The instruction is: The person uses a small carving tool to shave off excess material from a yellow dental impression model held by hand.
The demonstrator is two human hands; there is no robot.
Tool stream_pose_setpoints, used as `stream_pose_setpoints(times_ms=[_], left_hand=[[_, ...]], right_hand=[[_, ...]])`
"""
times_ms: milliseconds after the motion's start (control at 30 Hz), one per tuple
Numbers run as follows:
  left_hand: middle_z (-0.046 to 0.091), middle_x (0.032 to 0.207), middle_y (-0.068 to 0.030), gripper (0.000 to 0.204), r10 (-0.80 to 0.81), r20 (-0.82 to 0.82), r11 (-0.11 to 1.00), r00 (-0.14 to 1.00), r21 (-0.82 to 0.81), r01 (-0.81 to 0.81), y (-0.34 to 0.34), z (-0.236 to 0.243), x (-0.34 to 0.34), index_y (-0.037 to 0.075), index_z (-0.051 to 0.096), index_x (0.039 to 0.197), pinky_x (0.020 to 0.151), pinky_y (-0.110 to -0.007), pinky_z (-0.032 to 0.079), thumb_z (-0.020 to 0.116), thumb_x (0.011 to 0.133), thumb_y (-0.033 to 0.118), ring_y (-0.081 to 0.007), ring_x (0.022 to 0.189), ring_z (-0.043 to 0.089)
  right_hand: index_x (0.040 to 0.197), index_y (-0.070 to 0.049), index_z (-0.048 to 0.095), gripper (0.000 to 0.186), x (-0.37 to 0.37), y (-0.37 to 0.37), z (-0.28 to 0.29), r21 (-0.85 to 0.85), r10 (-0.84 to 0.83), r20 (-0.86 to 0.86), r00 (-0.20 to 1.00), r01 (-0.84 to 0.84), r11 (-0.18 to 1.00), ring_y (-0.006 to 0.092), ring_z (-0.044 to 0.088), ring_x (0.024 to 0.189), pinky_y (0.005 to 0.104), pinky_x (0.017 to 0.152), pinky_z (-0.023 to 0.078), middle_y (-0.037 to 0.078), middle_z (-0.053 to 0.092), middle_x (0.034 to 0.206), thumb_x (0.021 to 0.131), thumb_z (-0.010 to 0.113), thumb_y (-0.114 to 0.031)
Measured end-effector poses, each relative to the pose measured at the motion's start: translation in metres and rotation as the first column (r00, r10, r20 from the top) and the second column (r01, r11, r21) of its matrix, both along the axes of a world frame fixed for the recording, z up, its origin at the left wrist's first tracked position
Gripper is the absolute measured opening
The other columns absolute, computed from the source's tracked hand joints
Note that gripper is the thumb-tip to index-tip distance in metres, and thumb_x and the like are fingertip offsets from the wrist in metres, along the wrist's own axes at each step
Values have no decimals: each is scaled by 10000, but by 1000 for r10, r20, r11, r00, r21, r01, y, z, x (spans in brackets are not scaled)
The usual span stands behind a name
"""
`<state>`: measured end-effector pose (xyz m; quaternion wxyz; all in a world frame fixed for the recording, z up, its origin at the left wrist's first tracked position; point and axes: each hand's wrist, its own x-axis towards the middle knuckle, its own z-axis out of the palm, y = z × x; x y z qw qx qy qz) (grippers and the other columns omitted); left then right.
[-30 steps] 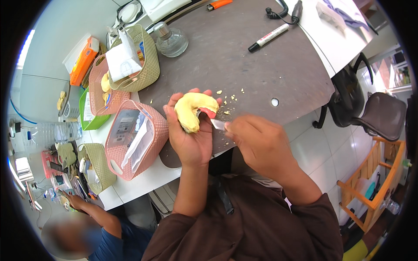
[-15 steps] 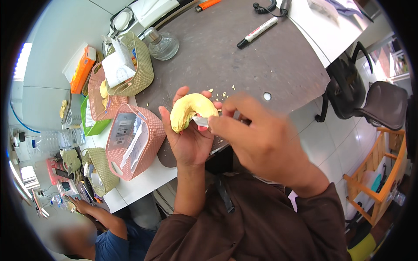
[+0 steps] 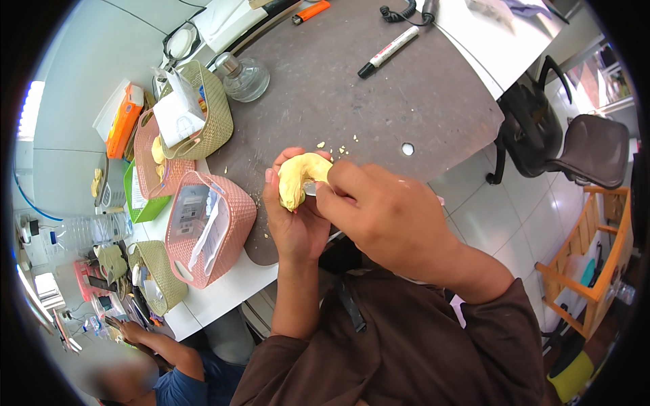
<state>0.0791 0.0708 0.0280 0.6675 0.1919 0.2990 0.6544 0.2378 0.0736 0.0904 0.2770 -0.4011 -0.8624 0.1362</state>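
My left hand (image 3: 295, 230) cradles a yellow horseshoe-shaped cast (image 3: 295, 173), with its fingertips curled round the far side. My right hand (image 3: 374, 211) is closed on a small metal blade (image 3: 311, 189), whose tip reaches into the inner curve of the cast; much of the tool is hidden by my fingers. Yellow crumbs (image 3: 321, 145) lie on the dark grey mat (image 3: 433, 101) just beyond my hands.
Woven baskets (image 3: 210, 243) line the left side. A glass jar (image 3: 245, 81), a marker (image 3: 388, 52) and an orange tool (image 3: 310, 12) lie farther back. A person (image 3: 179, 365) works at lower left. An office chair (image 3: 592, 149) and wooden crate (image 3: 575, 271) stand right.
My right hand has moved left and up to the cast with the blade, covering more of it. The red part seen earlier is now mostly hidden. The whole scene has shifted slightly in view.
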Motion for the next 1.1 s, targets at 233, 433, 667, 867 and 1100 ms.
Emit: stream_pose_setpoints(times_ms=[233,433,667,867,1100], left_hand=[[638,1247,-190,463,-93,101,993,990,84,85,-4,-5,-7,80,460,1333,871,-372,598,379,1084,461,-257,1072,670],[632,1252,-175,467,-20,-7,1000,1000,4,20,-4,-3,-5,78,456,1340,917,-392,589,382,1083,460,-267,1079,668],[626,1255,-183,490,-67,71,994,995,90,61,-3,-5,-6,80,455,1342,915,-401,589,367,1089,490,-280,1082,668],[638,1129,-116,482,-60,19,996,998,67,59,-5,3,-2,64,501,1320,925,-373,523,363,1097,468,-223,1038,629],[640,1168,-143,474,-51,35,995,998,85,48,-5,0,-2,67,498,1329,949,-379,523,358,1100,457,-232,1063,632]], right_hand=[[916,-151,651,106,9,27,-19,-3,137,-116,984,-138,990,179,652,714,317,555,555,-6,592,925,810,655,-156],[944,-159,647,116,6,27,-15,212,130,64,989,-140,967,166,672,722,320,515,540,-18,593,930,829,656,-172],[978,-110,660,165,1,16,-20,38,63,-96,993,-60,997,216,673,716,347,546,525,31,621,988,820,669,-62],[980,-109,654,170,-1,13,-17,-37,32,-106,994,-36,999,239,683,683,358,544,530,55,609,967,827,656,-35],[989,-105,656,183,-2,13,-18,-60,22,-110,994,-29,998,240,685,662,364,532,537,58,591,941,825,657,-24]])
